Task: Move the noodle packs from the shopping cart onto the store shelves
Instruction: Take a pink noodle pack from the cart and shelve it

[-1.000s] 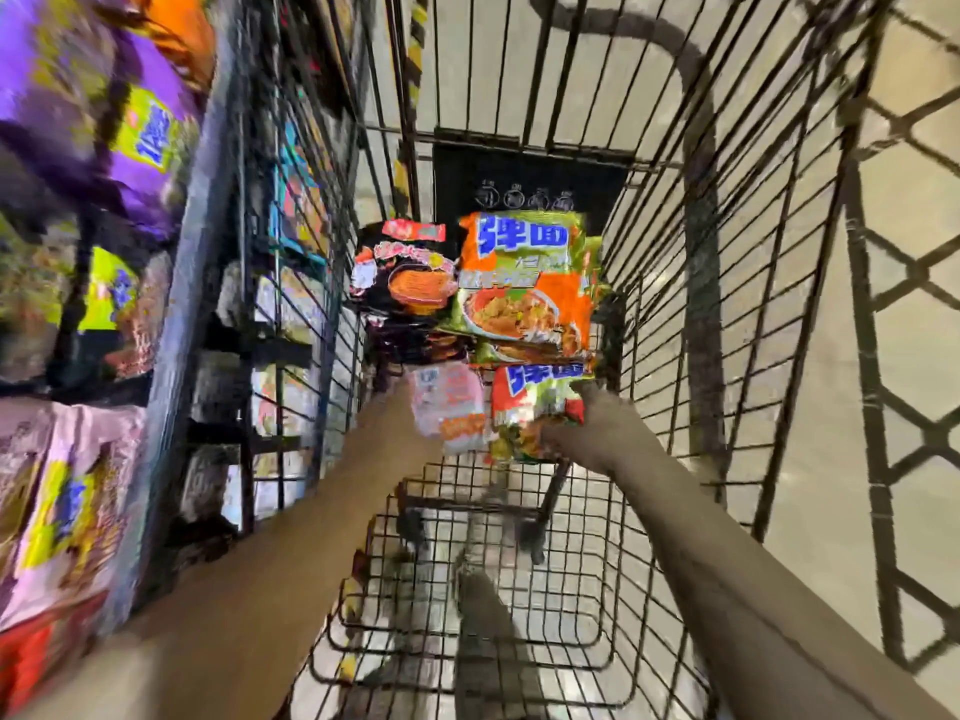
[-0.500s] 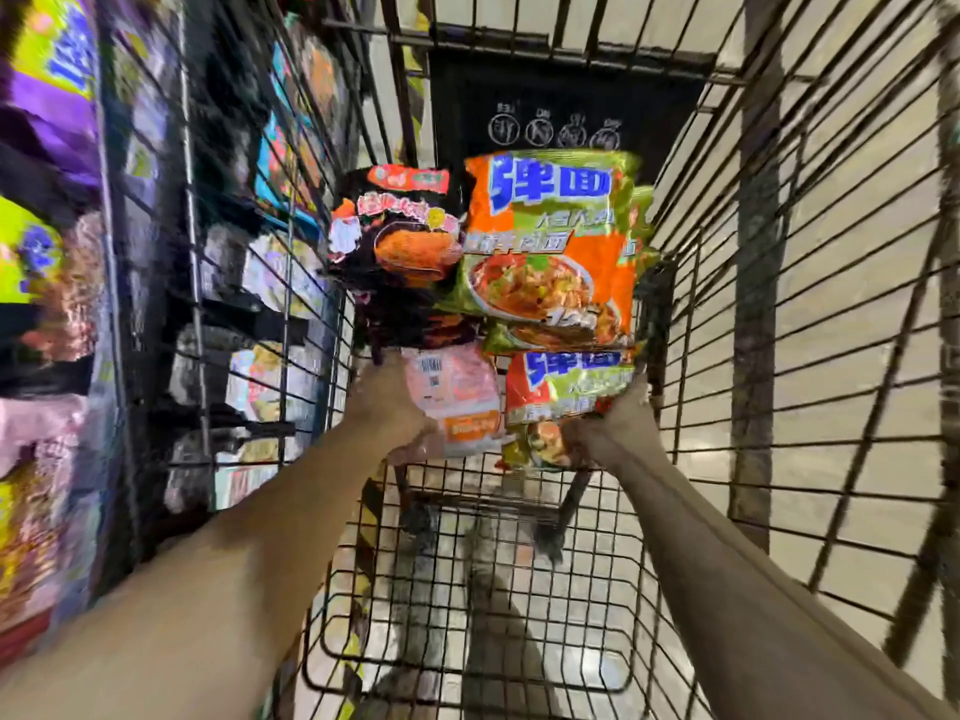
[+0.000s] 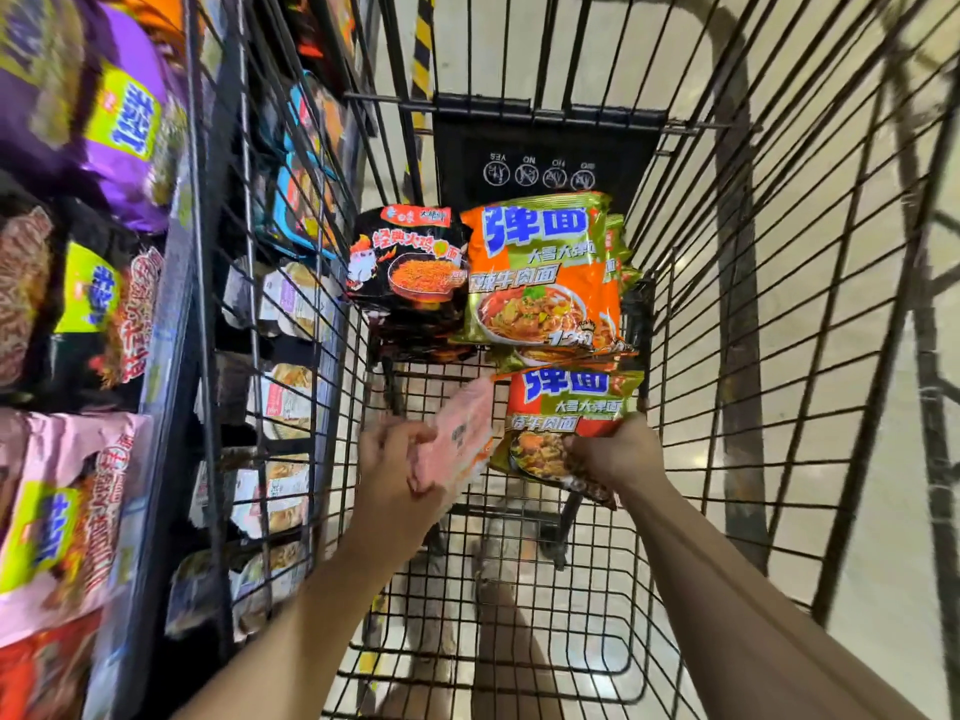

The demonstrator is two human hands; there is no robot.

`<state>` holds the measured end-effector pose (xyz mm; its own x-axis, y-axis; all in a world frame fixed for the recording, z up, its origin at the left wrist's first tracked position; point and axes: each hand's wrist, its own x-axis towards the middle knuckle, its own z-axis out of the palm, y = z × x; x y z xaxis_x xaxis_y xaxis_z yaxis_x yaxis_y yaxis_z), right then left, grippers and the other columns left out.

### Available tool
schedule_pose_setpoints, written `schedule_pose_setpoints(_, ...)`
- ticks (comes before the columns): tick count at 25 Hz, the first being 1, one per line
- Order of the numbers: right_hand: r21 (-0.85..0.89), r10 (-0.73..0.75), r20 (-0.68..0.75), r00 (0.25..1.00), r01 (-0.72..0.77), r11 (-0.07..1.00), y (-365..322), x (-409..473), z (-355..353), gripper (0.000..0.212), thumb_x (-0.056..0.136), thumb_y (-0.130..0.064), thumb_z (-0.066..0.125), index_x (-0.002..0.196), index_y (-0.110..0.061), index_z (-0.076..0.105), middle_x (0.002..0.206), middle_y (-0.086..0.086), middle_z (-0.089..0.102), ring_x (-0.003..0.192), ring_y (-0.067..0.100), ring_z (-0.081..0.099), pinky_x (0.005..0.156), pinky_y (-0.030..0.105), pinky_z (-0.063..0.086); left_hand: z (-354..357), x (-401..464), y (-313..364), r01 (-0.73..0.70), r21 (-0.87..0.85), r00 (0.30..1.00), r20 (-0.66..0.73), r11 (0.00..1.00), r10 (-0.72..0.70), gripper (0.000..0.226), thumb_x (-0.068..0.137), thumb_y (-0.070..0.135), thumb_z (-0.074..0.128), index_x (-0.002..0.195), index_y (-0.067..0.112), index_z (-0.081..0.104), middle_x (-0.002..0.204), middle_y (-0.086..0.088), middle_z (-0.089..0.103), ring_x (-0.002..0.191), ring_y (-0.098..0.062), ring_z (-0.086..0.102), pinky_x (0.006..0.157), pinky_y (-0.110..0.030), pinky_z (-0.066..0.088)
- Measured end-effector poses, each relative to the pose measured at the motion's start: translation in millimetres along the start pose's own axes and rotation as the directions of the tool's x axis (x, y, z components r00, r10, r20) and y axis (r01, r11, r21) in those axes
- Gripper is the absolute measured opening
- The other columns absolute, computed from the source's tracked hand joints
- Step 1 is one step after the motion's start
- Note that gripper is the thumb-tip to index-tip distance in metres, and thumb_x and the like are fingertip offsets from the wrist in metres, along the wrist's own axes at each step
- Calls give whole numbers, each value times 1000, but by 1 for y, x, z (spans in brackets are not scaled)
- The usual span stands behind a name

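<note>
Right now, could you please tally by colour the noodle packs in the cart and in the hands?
Pink packs: 1, gripped by the left hand
Orange-green packs: at least 2, one gripped by the right hand
Black packs: at least 1, stack unclear
Total: at least 4

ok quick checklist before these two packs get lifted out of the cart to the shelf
1. Left hand grips the pink pack: ok.
2. Right hand grips the orange-green pack: ok.
3. Held packs are free of the orange-green stack behind: cannot tell, the right-hand pack's top edge meets it.
4. Nothing above the packs inside the cart: ok.
5. Matching pink packs on the shelf at left: ok.
6. Free shelf slot for the orange-green pack: cannot tell, shelf blurred and none seen.
</note>
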<state>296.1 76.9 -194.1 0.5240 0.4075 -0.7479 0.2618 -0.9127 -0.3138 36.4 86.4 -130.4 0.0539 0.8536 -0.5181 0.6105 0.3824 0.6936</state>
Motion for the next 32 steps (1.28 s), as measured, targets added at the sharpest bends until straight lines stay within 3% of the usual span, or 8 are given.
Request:
schedule_pose_setpoints(3,12,-7,1,1000,7,1000,6,-10,5,60,62,-35,90,116,-18,69,110,4,75,100,26,71,88,36,59,0,-7,-4,162,-87,977,157,983,-147,66,74,-16,75,122,17,44,111,5,59,90,-7,63,58,-15,57)
schedule_pose_setpoints(5,33,-11,13,1000,11,999,15,-8,10,67,56,-40,90,115,-20,65,107,2,75,95,23,73,87,42,62,3,-8,-10,180,-35,966,195,983,-170,55,73,-14,77,115,10,51,104,3,63,90,-17,64,51,-12,53)
schedule_pose_setpoints(8,59,-28,17,999,27,998,15,-19,8,63,64,-31,91,117,-17,59,104,3,74,95,25,72,89,45,60,1,-11,-12,146,-25,981,130,989,-142,49,78,-13,69,116,14,57,106,1,66,92,-19,67,60,-20,57)
schedule_pose_setpoints(14,70,-107,4,994,106,992,-4,-75,-28,57,72,-26,88,120,-16,58,109,4,72,102,27,69,94,43,56,-27,-35,11,-93,150,993,91,984,80,44,85,0,69,123,22,63,110,1,66,91,-5,62,62,-3,43)
schedule_pose_setpoints(20,161,-253,-102,962,267,950,-54,-177,-120,65,70,-24,91,118,-20,48,113,6,68,103,29,69,94,51,57,-95,-81,109,-355,99,934,90,930,347,47,88,15,76,130,26,57,114,12,60,93,1,60,71,-11,44)
schedule_pose_setpoints(24,213,-343,-193,919,381,900,-81,-260,-185,63,68,-23,92,113,-25,48,113,6,68,102,28,68,93,51,58,-143,-125,178,-514,122,858,49,849,512,62,82,11,80,136,28,55,120,18,56,103,-2,56,91,-22,47)
schedule_pose_setpoints(27,243,-381,-279,882,448,860,-91,-328,-235,57,65,-26,94,98,-29,48,109,7,69,99,27,69,91,50,59,-178,-163,223,-648,114,756,-23,753,654,63,78,6,81,121,46,55,111,26,56,102,-8,60,81,-22,44)
schedule_pose_setpoints(32,254,-435,-322,841,519,816,-95,-423,-302,88,40,-49,91,114,-22,52,112,6,71,99,26,71,88,50,60,-222,-227,284,-765,102,627,-107,636,771,66,75,2,78,109,54,54,103,25,64,95,-4,65,84,-33,55)
